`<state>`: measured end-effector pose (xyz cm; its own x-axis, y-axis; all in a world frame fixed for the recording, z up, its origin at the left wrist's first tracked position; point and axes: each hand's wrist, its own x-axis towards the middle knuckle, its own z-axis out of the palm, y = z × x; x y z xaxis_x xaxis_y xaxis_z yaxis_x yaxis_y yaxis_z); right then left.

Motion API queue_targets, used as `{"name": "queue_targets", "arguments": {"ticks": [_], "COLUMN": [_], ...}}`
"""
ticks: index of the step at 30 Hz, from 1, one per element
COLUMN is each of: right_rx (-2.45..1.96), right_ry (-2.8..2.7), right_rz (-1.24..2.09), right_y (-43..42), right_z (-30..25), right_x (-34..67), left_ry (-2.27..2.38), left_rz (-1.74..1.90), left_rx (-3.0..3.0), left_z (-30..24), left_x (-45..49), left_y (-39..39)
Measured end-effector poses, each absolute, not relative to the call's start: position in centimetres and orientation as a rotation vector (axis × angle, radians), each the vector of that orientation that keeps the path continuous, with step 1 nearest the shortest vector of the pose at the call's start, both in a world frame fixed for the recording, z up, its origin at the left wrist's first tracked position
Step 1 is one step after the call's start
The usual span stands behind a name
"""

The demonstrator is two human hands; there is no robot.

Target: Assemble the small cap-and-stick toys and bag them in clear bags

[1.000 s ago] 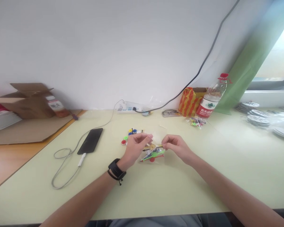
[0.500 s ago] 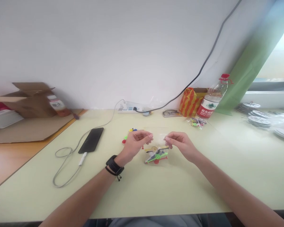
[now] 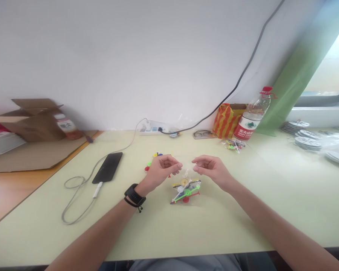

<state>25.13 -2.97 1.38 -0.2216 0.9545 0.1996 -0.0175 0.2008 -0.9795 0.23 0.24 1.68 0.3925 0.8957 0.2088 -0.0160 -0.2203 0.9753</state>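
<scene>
A small clear plastic bag (image 3: 185,191) holds several thin plastic pointer pieces in white, green, yellow, red and black. It is between and just below my hands, its upper film gathered toward the left fingertips. My left hand (image 3: 165,169), with a black watch on the wrist, is closed in a pinch at the top of the bag; the exact grip is hard to see in the clear film. My right hand (image 3: 211,170) is beside it with thumb and fingers apart, holding nothing I can see. Colored round plastic pieces (image 3: 147,169) lie behind my left hand, partly hidden.
A black phone (image 3: 107,168) with a charging cable lies left. At the back are a power strip (image 3: 152,128), glasses (image 3: 202,134), a striped bag (image 3: 226,121), a large water bottle (image 3: 250,118) and another packet of pieces (image 3: 234,145). Stacked discs (image 3: 307,142) stand right, a cardboard box (image 3: 36,120) left.
The bag has moved lower and slightly toward me, with its pieces more plainly visible. My right fingers have parted from their pinch and moved a little left; my left hand stays pinched.
</scene>
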Motion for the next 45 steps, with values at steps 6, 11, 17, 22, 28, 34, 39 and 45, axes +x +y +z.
{"name": "queue_targets", "arguments": {"ticks": [6,11,17,22,28,34,39,45], "right_rx": [-1.002,-0.976,-0.959,-0.946,-0.94,-0.868,-0.901,-0.794], "right_ry": [-1.477,-1.481,-1.437,-1.363,-1.279,-1.291,-1.397,-1.361], "right_rz": [1.18,1.186,1.2,1.29,1.344,1.351,1.265,1.331], "right_y": [-3.1,-3.4,-3.3,-3.0,-2.9,-2.7,-2.9,-2.8], "right_z": [1.6,2.0,1.7,1.2,1.3,1.2,1.3,1.4], "right_x": [25.1,25.1,25.3,25.6,25.5,25.6,25.5,25.9], "left_ry": [0.84,0.765,0.751,0.694,0.709,0.745,0.795,0.853], "left_rz": [1.017,0.987,1.044,0.991,1.029,1.037,1.097,1.107], "left_rx": [1.59,1.578,1.485,1.484,1.441,1.456,1.449,1.464], "left_z": [1.7,2.0,2.3,2.6,2.2,2.4,2.1,1.7], "left_x": [0.1,-0.1,-0.6,-1.2,-1.5,-1.2,-0.7,-0.3], "left_y": [0.2,0.3,0.7,1.1,1.5,1.1,0.9,0.7]}}
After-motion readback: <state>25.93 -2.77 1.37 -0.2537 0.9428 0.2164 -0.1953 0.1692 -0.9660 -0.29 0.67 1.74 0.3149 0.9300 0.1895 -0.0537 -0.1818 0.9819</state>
